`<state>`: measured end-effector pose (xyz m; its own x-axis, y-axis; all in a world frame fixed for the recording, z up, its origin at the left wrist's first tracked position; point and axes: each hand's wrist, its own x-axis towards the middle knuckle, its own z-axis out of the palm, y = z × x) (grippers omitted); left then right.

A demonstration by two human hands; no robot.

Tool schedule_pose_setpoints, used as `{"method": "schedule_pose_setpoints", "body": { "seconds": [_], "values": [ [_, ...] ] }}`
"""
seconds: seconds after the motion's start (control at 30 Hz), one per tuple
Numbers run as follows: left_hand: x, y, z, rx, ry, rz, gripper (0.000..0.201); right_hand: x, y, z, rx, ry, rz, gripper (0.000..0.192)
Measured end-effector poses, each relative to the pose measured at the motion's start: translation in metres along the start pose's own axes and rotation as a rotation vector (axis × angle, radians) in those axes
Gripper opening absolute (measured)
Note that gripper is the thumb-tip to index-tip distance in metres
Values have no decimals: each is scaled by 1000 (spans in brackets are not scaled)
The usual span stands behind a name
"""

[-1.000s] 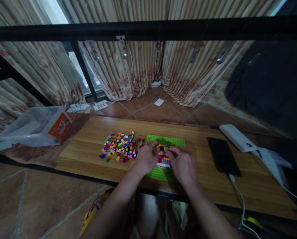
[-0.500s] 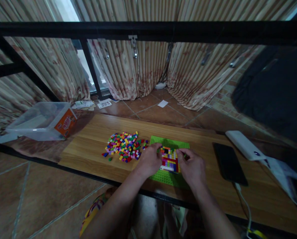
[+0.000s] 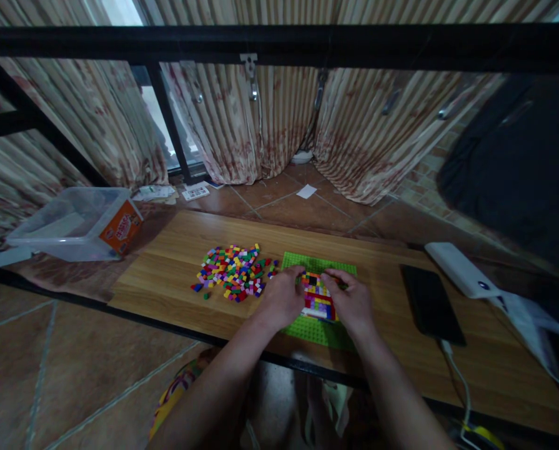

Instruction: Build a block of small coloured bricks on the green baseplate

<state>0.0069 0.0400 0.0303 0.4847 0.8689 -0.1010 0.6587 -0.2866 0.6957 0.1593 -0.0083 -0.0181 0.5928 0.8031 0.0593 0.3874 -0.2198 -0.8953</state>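
Note:
A green studded baseplate [image 3: 319, 334] lies on the wooden table, carrying a flat, many-coloured build of toy bricks [image 3: 319, 303]. My left hand [image 3: 283, 295] rests at the left side of the build, fingers curled and closed; whatever they grip is hidden. Over the build's upper right part is my right hand [image 3: 353, 303], its thumb and forefinger pinched together at the bricks. Anything between those fingertips is too small to make out. Left of the plate spreads a loose pile of small coloured bricks [image 3: 235, 272].
A black phone [image 3: 433, 305] with a white cable and a white power bank [image 3: 461, 270] lie on the right. A clear plastic box [image 3: 73, 228] with an orange label stands left of the wooden board [image 3: 167, 269]. A dark rail [image 3: 279, 47] crosses before the curtains.
My right hand has shifted a little to the left, further over the brick build. My left hand stays at the build's left side. The whole view has tilted slightly.

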Motion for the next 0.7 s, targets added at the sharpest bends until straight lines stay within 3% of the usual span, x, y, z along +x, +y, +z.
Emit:
{"method": "schedule_pose_setpoints", "body": {
  "seconds": [0.43,0.7],
  "values": [
    [-2,0,4,38,24,35,46,-3,-1,7,191,-18,102,39],
    [-2,0,5,42,20,20,46,-4,-6,10,191,-14,61,35]
  ]
}}
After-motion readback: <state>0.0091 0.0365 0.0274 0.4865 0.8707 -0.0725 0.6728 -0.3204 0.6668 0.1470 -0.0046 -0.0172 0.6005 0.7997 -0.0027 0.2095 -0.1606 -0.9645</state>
